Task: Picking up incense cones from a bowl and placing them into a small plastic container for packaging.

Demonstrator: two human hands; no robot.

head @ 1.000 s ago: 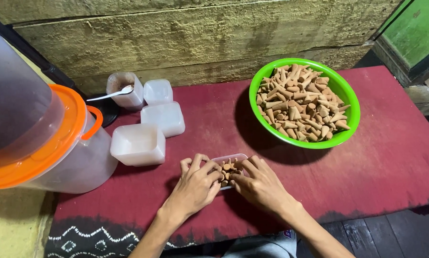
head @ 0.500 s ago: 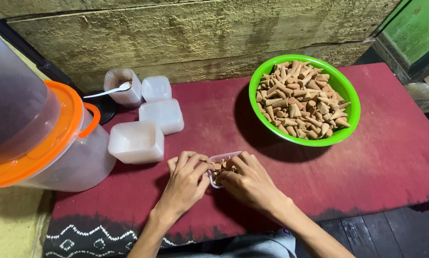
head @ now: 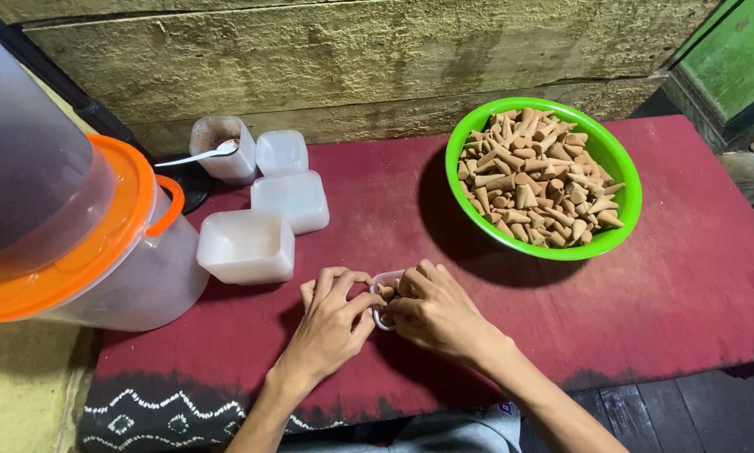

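Observation:
A small clear plastic box [head: 385, 283] holding several brown cones sits on the red cloth [head: 377, 210] near the front edge. My left hand [head: 331, 323] grips its left side with thumb and fingers. My right hand [head: 440, 315] covers its right side, fingers curled over the rim and onto the cones. Most of the box is hidden under both hands. A green bowl [head: 624, 189] heaped with brown cones [head: 532, 180] stands at the back right, apart from my hands.
Three white square plastic boxes [head: 247, 245] stand at the back left, beside a cup with a spoon [head: 217, 149]. A big clear jar with an orange lid [head: 75, 243] fills the left side. A wooden wall runs behind.
Both hands have closed in tighter over the small box, which now shows less. The view has shifted slightly.

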